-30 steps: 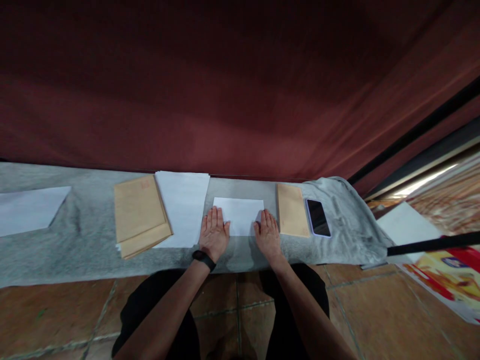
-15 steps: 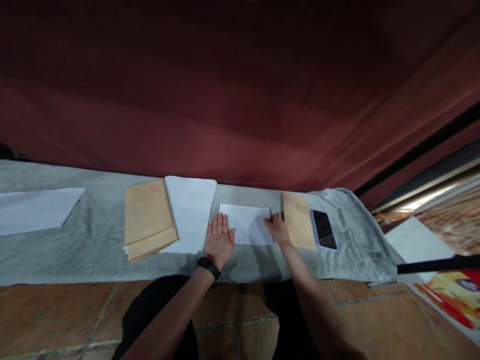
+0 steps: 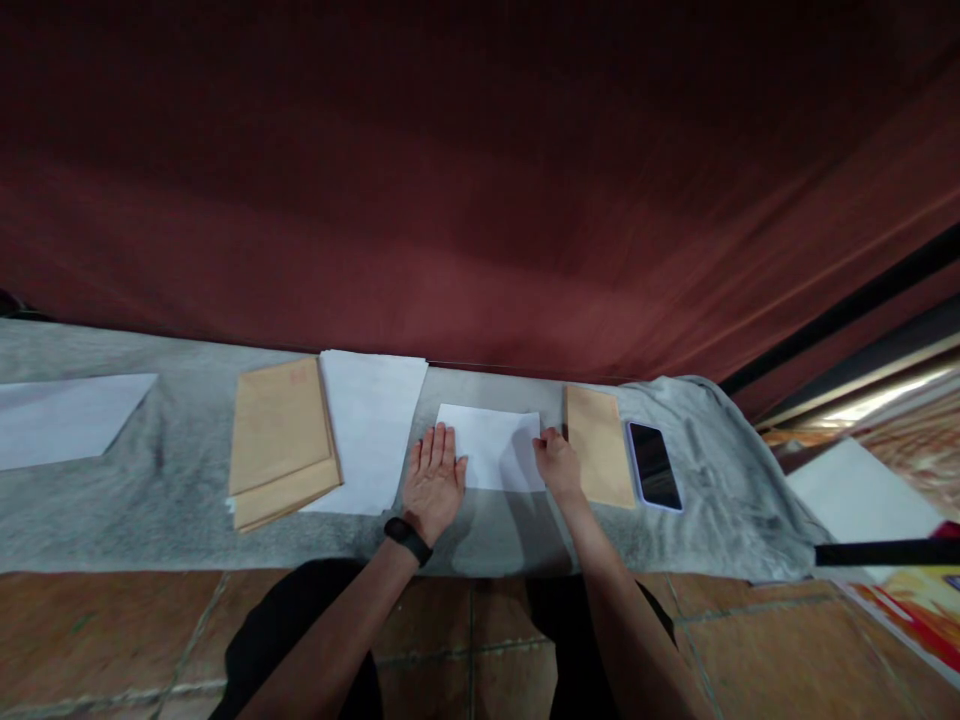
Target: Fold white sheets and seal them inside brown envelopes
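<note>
A white sheet of paper [image 3: 491, 450], about half the height of the stacked sheets nearby, lies flat in front of me. My left hand [image 3: 435, 485] is open at its left edge, fingers stretched out and together, with a black band on the wrist. At the sheet's right edge, my right hand [image 3: 557, 462] is closed, its curled fingers against the paper. The fingertips are partly hidden. Just right of that hand lies a brown envelope [image 3: 600, 450].
A grey cloth [image 3: 187, 540] covers the long surface. Left of me are a stack of white paper [image 3: 371, 420], brown envelopes [image 3: 277, 420] overlapping it, and another white sheet [image 3: 60, 420]. A phone [image 3: 655, 465] lies at the right. A red curtain [image 3: 450, 250] hangs behind.
My right hand's fingers have curled in at the paper's right edge, where the thumb was stretched over the sheet before. My left hand stays flat at the left edge. The view has shifted slightly.
</note>
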A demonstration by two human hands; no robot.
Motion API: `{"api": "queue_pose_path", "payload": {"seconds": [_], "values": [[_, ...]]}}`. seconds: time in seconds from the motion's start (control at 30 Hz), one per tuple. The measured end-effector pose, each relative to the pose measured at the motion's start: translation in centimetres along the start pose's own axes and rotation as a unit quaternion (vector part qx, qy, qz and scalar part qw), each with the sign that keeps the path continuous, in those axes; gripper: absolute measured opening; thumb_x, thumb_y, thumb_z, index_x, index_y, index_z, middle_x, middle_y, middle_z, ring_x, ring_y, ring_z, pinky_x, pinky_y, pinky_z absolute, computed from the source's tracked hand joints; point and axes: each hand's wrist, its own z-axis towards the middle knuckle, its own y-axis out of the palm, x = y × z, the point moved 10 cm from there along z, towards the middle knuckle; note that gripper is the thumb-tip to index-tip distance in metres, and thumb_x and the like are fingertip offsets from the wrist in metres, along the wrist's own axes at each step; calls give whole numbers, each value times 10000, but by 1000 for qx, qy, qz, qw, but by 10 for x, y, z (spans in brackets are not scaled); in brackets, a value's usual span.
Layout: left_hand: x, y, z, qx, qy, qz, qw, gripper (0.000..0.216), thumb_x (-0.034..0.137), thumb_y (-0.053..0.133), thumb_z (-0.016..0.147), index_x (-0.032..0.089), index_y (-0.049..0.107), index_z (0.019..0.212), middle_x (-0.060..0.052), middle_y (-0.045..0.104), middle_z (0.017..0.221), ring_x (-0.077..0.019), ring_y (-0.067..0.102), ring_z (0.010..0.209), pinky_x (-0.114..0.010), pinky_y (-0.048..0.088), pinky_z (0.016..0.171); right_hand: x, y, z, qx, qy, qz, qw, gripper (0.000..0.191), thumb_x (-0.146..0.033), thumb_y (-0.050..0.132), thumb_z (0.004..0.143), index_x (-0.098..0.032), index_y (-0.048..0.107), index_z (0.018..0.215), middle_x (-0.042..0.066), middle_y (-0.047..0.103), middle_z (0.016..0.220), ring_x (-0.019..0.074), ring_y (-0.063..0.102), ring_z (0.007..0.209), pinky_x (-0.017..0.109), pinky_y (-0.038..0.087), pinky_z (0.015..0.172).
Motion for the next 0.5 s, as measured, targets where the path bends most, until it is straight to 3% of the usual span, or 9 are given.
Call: {"api": "queue_pose_path", "payload": {"seconds": [0.17,0.27,0.33,0.4,0.5], "values": [[-1,-8,4,-9,-28,-116,993,567,347,388,1011,61,463,1495,-184,375,1620,-306,261,1545,-508,205,1271,-15,-19,-19,62,-42,-40,996,309,-229,484,1003,-114,606,1263,168,713,1128,264,678,1018,341,491,861],[-16,-26,11,18,-97,-308,946,523,400,409,1015,156,499,1469,-127,409,1616,-255,318,1527,-476,255,1264,-34,-34,-35,140,-100,-51,984,420,-217,517,974,-99,542,1376,206,651,1231,312,604,1115,421,474,944],[-24,-42,17,39,-105,-351,930,537,447,340,1041,216,430,1518,-75,397,1631,-208,352,1511,-408,312,1246,-46,-33,-44,150,-139,-21,979,432,-216,525,969,-114,542,1389,197,629,1276,316,578,1142,445,466,974],[-37,-49,21,58,-129,-497,856,527,456,368,1034,216,457,1494,-75,471,1583,-209,430,1466,-378,367,1219,-57,-24,-49,128,-178,25,975,382,-232,533,973,-146,589,1342,167,628,1293,298,569,1168,433,467,997],[-48,-33,20,44,-199,-666,717,481,409,407,1006,143,559,1378,-145,568,1487,-218,548,1373,-379,442,1166,-73,-6,-55,95,-234,67,965,397,-236,524,977,-179,588,1364,141,573,1424,286,511,1311,452,436,1087]]}}
